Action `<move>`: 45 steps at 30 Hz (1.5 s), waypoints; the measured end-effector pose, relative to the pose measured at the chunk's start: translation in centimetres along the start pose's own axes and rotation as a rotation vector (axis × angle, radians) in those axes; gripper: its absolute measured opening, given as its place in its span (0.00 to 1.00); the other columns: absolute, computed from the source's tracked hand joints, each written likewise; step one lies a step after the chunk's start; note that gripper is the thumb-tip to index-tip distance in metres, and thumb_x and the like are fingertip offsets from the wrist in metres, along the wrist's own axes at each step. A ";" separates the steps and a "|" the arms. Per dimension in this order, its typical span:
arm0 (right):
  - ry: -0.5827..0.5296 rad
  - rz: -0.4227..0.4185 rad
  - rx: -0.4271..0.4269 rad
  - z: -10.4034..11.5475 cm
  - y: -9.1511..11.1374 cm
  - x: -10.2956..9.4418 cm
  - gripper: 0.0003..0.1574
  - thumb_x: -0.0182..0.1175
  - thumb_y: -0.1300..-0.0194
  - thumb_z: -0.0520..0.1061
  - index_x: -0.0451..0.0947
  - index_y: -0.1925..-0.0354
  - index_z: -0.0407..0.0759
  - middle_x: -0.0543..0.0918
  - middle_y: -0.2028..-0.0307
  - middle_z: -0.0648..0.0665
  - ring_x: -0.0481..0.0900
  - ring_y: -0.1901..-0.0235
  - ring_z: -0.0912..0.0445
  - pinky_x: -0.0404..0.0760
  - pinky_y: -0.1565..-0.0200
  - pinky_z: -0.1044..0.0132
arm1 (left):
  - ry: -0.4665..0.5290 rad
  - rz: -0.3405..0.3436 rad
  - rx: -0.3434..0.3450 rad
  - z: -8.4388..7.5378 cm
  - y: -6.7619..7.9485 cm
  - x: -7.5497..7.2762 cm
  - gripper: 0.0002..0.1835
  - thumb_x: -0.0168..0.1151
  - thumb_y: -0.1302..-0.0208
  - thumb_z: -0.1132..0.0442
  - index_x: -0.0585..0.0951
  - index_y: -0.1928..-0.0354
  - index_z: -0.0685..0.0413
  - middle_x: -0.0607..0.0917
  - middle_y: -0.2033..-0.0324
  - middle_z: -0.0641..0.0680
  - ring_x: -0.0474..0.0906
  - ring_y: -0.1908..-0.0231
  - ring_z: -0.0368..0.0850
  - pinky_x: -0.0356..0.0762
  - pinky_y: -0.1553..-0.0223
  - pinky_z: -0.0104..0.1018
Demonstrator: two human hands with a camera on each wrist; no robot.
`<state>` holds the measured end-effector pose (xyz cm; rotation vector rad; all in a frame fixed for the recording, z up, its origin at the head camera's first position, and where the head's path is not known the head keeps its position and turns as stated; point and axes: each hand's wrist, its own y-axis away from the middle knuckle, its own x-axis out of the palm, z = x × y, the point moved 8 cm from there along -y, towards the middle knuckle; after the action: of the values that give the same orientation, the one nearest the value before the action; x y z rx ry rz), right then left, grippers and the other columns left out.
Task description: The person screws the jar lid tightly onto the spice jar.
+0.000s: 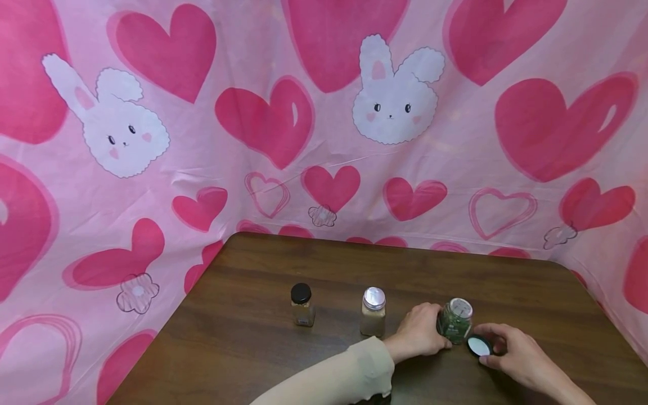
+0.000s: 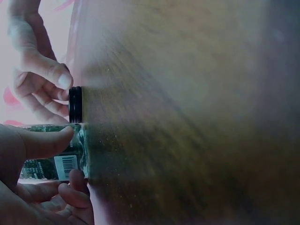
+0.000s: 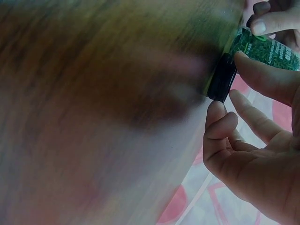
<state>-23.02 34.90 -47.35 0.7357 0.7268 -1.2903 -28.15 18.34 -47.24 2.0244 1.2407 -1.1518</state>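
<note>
My left hand (image 1: 419, 332) grips a clear glass spice jar (image 1: 455, 320) of green dried herbs, which stands upright on the table. A silvery-grey top shows at its mouth, and its barcode label faces the left wrist camera. Just right of the jar, a black lid (image 1: 479, 346) lies on the table with its white inside up. My right hand (image 1: 521, 355) pinches this lid by its rim, between thumb and fingers, as the right wrist view shows. Lid and jar are very close together; I cannot tell whether they touch.
Left of the hands stand a jar (image 1: 373, 312) of beige powder with a silvery top and a smaller black-capped spice bottle (image 1: 302, 305). The brown wooden table (image 1: 243, 337) ends at a pink cloth (image 1: 324, 146) printed with hearts and rabbits.
</note>
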 end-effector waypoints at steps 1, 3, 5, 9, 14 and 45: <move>0.001 0.000 0.000 0.0 0.0 0.0 0.31 0.81 0.46 0.39 0.83 0.45 0.36 0.82 0.59 0.47 0.74 0.63 0.53 0.73 0.65 0.63 | 0.003 0.001 0.002 0.0 0.0 0.0 0.30 0.89 0.56 0.52 0.86 0.49 0.43 0.82 0.63 0.39 0.78 0.59 0.32 0.76 0.57 0.29; 0.002 0.000 0.004 0.0 0.0 0.0 0.31 0.81 0.46 0.39 0.84 0.45 0.36 0.82 0.59 0.47 0.74 0.63 0.53 0.73 0.65 0.63 | 0.007 0.004 0.003 0.0 0.1 0.0 0.30 0.89 0.57 0.53 0.86 0.49 0.43 0.82 0.62 0.39 0.78 0.59 0.32 0.76 0.57 0.28; 0.005 -0.001 0.002 0.0 0.0 0.0 0.31 0.81 0.47 0.39 0.84 0.45 0.37 0.82 0.60 0.47 0.74 0.64 0.54 0.73 0.65 0.64 | 0.011 0.006 0.002 0.0 0.0 0.0 0.30 0.89 0.57 0.53 0.86 0.49 0.43 0.82 0.62 0.39 0.78 0.59 0.32 0.76 0.56 0.29; -0.004 0.012 0.010 -0.1 0.0 0.2 0.32 0.82 0.47 0.39 0.83 0.44 0.36 0.81 0.61 0.48 0.73 0.64 0.53 0.72 0.65 0.63 | 0.022 0.013 -0.003 0.1 0.0 0.0 0.30 0.89 0.56 0.53 0.86 0.48 0.43 0.82 0.62 0.39 0.78 0.59 0.32 0.76 0.56 0.29; -0.025 0.032 0.011 -0.2 0.0 0.4 0.33 0.82 0.48 0.39 0.83 0.44 0.35 0.82 0.60 0.48 0.73 0.65 0.53 0.73 0.65 0.64 | 0.025 0.013 -0.003 0.0 0.0 0.0 0.30 0.89 0.55 0.53 0.86 0.48 0.44 0.81 0.62 0.40 0.77 0.59 0.33 0.77 0.56 0.30; -0.027 0.054 -0.004 0.1 -0.1 0.6 0.32 0.82 0.49 0.38 0.83 0.46 0.38 0.79 0.64 0.50 0.72 0.66 0.55 0.71 0.65 0.65 | 0.017 0.022 -0.003 0.0 0.0 -0.1 0.27 0.88 0.53 0.53 0.86 0.50 0.43 0.82 0.62 0.39 0.78 0.59 0.33 0.77 0.57 0.30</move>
<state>-23.02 34.42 -47.80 0.7286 0.6835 -1.2476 -28.15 18.29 -47.11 2.0447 1.2247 -1.1247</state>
